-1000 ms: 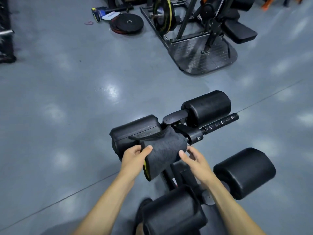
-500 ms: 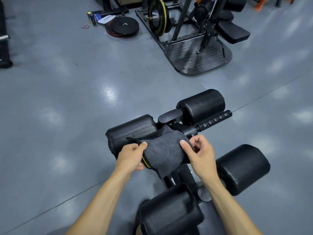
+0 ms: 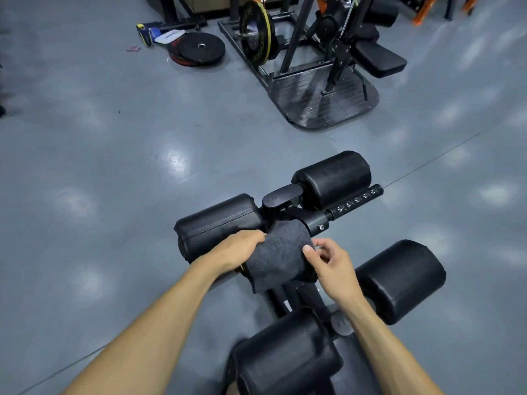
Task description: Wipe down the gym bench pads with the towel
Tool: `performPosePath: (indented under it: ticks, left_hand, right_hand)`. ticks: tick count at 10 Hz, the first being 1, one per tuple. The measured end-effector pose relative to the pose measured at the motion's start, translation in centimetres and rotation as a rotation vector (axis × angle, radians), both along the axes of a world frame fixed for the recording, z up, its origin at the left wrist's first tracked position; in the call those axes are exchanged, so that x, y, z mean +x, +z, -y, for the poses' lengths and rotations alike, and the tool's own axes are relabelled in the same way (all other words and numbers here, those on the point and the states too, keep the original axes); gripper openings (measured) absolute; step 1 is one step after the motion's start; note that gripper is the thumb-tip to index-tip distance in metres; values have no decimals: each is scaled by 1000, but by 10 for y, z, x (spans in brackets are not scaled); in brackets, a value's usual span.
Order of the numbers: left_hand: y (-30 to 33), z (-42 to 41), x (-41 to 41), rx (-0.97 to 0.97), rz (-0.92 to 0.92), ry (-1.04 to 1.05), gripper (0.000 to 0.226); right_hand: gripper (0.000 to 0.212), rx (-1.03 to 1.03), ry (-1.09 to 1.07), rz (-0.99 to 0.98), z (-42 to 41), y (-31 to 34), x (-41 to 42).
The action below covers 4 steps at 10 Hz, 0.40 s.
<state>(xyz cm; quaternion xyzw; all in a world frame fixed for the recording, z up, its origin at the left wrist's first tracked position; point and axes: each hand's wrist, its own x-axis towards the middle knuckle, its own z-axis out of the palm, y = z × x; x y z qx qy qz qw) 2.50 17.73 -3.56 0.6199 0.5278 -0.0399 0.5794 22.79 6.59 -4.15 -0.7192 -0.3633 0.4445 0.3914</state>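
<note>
Since a second ago we have drawn both hands inward on the dark towel [image 3: 281, 252]. Our left hand [image 3: 238, 249], which first held the towel's left edge with the thumb on top, now lies further over the cloth, gripping its near-left side against the left roller pad [image 3: 216, 223]. Our right hand [image 3: 328, 263], open beside the towel a second ago, now pinches its right edge, thumb on top. The towel is bunched narrower.

Glossy grey floor [image 3: 142, 172]; weight machine [image 3: 313, 52] and plates [image 3: 199, 49] beyond.
</note>
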Motion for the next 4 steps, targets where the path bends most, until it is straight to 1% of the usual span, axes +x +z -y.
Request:
performPosePath:
  ticks: [1, 2, 3, 4]
  left_hand:
    - [-6, -9, -2, 4, -38, 5, 40]
    - [-3, -7, -8, 66, -52, -91, 53]
    - [-3, -7, -9, 134, -81, -217, 49]
    - [5, -7, -7, 317, -107, -265, 46]
  right_hand:
    - [10, -50, 39, 20, -1, -9, 0]
    - [17, -86, 79, 72, -5, -14, -3]
    - [23, -103, 55, 55, -6, -21, -4]
    - [37, -93, 11, 46, -2, -20, -11]
